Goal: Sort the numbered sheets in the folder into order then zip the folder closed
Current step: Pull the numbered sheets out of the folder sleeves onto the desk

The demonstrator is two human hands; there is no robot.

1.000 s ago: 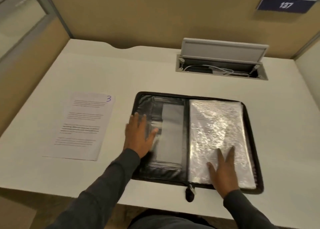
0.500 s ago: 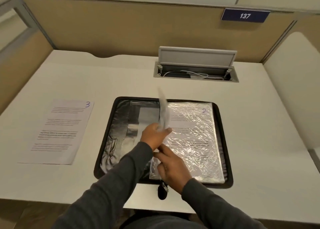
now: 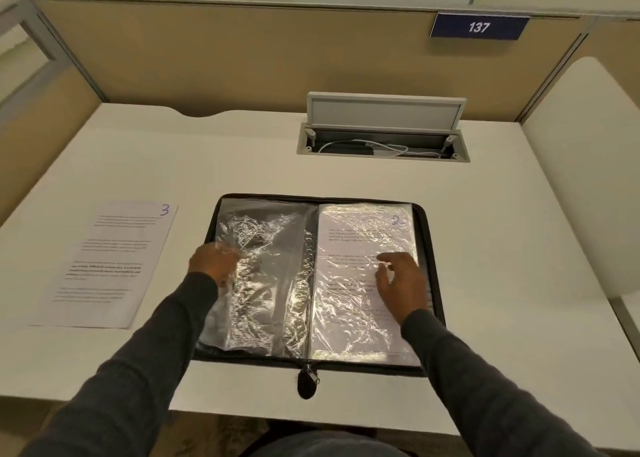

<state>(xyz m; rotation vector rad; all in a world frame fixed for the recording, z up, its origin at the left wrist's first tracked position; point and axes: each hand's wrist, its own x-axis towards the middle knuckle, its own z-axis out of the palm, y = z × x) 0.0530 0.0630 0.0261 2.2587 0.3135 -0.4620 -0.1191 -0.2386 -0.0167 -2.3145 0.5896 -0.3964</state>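
Observation:
The black zip folder (image 3: 431, 248) lies open flat in the middle of the desk. Its left half is covered by an empty, crinkled clear sleeve (image 3: 266, 283). My left hand (image 3: 213, 264) holds that sleeve at its left edge, with my fingertips tucked under the plastic. On the right half lies a sleeve holding the sheet marked 2 (image 3: 360, 235). My right hand (image 3: 401, 283) rests on it with loosely bent fingers. The sheet marked 3 (image 3: 110, 262) lies loose on the desk, left of the folder. The zip pull (image 3: 308, 382) hangs at the folder's near edge.
A cable box (image 3: 381, 141) with its lid raised is set into the white desk (image 3: 519, 248) behind the folder. Beige partition walls close the desk at the back and sides, with a blue plate reading 137 (image 3: 479, 27). The near desk edge is just below the zip pull.
My left hand has turned a clear sleeve from the right half to the left and laid it flat. The sheet marked 2 now shows, and my right hand has moved onto it.

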